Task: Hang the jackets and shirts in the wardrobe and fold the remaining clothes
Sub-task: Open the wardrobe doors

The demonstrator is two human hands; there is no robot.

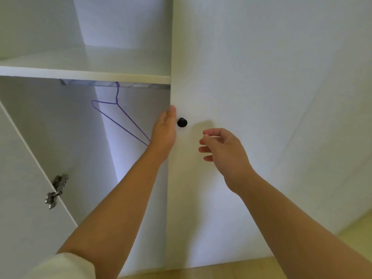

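Note:
The white wardrobe stands with its left side open and its right door (231,67) closed. My left hand (164,130) grips the right door's left edge just beside the black knob (182,122), with its fingers hidden behind the edge. My right hand (223,150) hovers a little right of and below the knob, fingers loosely curled, holding nothing. Inside, a bare purple wire hanger (118,115) hangs from the rail (96,83) under the shelf (84,74). No clothes are in view.
The open left door (24,198) juts toward me at the lower left, with a metal hinge (56,191) on its inner side. A white wall panel runs on the right, and a strip of pale wooden floor (352,238) shows below it.

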